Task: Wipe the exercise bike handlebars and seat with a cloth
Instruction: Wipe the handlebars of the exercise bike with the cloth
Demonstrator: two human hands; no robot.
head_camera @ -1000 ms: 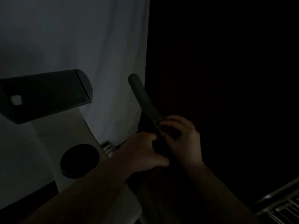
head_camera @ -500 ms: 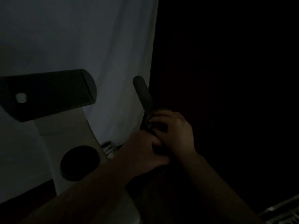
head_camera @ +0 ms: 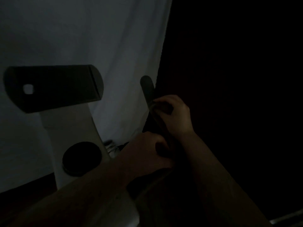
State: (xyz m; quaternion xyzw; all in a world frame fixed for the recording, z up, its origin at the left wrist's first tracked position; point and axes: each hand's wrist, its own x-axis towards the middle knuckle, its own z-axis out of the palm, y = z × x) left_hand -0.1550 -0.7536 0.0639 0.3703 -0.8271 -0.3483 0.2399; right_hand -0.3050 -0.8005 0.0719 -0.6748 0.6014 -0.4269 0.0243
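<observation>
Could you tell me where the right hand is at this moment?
In the head view, right of centre, the right hand grips the dark handlebar just below its tip, above the left hand.

A dim indoor room, seemingly part of a home, is suggested by a pale curtain [head_camera: 91,46] hung behind the equipment. An exercise bike is shown by its white column [head_camera: 70,128], dark console [head_camera: 54,87], round black knob [head_camera: 82,158] and padded handlebar [head_camera: 147,89]. The right side is lost in darkness, so the kind of room cannot be told more exactly.
</observation>
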